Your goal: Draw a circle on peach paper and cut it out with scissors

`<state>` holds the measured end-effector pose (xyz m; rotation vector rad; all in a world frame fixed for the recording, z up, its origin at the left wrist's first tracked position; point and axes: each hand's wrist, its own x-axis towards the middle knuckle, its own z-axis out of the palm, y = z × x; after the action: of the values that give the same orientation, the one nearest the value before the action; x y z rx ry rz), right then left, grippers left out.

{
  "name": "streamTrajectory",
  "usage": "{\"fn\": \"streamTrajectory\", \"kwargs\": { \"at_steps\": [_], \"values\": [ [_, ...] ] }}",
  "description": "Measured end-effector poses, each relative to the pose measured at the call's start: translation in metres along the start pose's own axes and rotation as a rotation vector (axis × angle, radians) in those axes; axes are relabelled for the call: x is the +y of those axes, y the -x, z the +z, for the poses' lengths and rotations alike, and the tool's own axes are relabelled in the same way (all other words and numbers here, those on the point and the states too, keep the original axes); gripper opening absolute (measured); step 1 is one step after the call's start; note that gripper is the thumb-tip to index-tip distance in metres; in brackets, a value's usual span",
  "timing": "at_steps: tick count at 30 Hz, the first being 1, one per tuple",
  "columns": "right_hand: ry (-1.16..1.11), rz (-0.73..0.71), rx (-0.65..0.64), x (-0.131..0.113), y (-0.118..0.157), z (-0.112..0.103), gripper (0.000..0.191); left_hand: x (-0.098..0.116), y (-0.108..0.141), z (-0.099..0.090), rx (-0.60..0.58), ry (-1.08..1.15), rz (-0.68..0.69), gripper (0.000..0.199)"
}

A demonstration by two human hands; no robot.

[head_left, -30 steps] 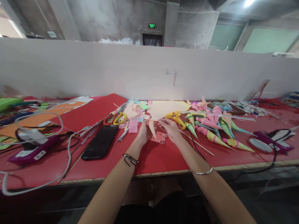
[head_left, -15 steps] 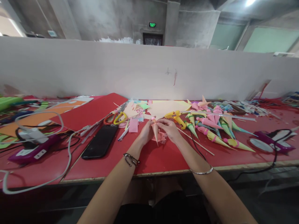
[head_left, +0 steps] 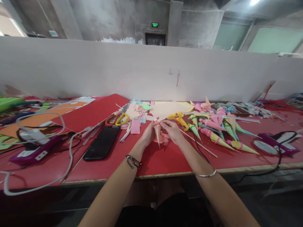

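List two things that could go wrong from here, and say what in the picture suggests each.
1. The left hand holds a slender peach cone; too firm a squeeze might crease it.
2. The yellow glue gun lies close beside the right hand, which could bump it.

One head-worn view, first-person, wide. Sits above and behind the near edge of the tabletop [head_left: 156, 164], facing forward and angled down. Forearms [head_left: 115, 189] enter from the bottom, closest to the lens; lap [head_left: 165, 205] low center. Hands [head_left: 172, 130] a bit below mid-frame, fairly near, seen from the wearer's side. White partition [head_left: 94, 69] faces the camera past the tabletop; concrete wall [head_left: 113, 22] and exit sign [head_left: 155, 25] farthest, at top.
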<state>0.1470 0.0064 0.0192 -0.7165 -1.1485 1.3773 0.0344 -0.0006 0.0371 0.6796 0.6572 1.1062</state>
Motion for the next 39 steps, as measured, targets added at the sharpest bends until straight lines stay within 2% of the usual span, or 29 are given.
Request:
{"fn": "streamTrajectory", "kwargs": {
  "at_steps": [3,12,19,26,32,36,39],
  "values": [
    [0.050,0.001,0.011,-0.0037,0.0023,0.0018,0.017,-0.0016,-0.0016,-0.0014,-0.031,-0.074,0.056,0.042],
    [0.062,0.010,-0.003,-0.0053,0.0043,0.0029,0.017,-0.0020,-0.0012,-0.0016,-0.039,-0.095,0.061,0.040],
    [0.088,-0.015,-0.026,-0.0028,0.0028,0.0014,0.015,-0.0018,-0.0001,-0.0033,-0.041,-0.169,0.029,0.048],
    [0.068,-0.018,-0.021,-0.0047,0.0036,0.0032,0.017,-0.0028,-0.0023,-0.0052,-0.063,-0.117,0.076,0.049],
    [0.153,-0.051,-0.028,-0.0080,0.0053,0.0057,0.014,-0.0021,-0.0022,-0.0031,-0.046,-0.076,0.056,0.045],
    [0.129,-0.021,0.018,-0.0102,0.0036,0.0070,0.013,-0.0023,-0.0020,-0.0042,-0.024,-0.073,0.087,0.038],
    [0.146,-0.045,0.081,-0.0106,0.0012,0.0067,0.014,-0.0031,-0.0029,-0.0065,-0.037,-0.107,0.078,0.041]
  ]
}}
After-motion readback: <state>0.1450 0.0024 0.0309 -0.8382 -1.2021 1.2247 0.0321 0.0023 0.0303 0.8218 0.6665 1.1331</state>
